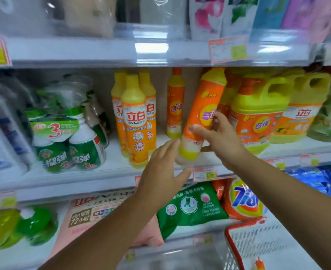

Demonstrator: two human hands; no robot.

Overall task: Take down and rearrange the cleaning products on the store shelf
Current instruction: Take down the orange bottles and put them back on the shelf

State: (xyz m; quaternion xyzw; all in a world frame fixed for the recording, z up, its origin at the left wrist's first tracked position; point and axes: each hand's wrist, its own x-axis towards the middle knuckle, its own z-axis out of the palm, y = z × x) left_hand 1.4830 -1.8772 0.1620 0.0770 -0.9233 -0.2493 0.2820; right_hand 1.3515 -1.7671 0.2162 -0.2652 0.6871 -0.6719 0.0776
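White store shelf (110,172), three tiers in view. Middle tier, left to right: wrapped pack of green spray bottles (69,145), three orange-yellow dish soap bottles (134,121) clustered upright, slim orange bottle (175,106) further back, pump bottle (256,114), yellow handled jug (301,110) just beside it. Top tier: refill pouches (209,14). Bottom tier: pink bag (94,213), green pouch (192,205), orange detergent bag (244,199). Price tags (228,48) on front rails.
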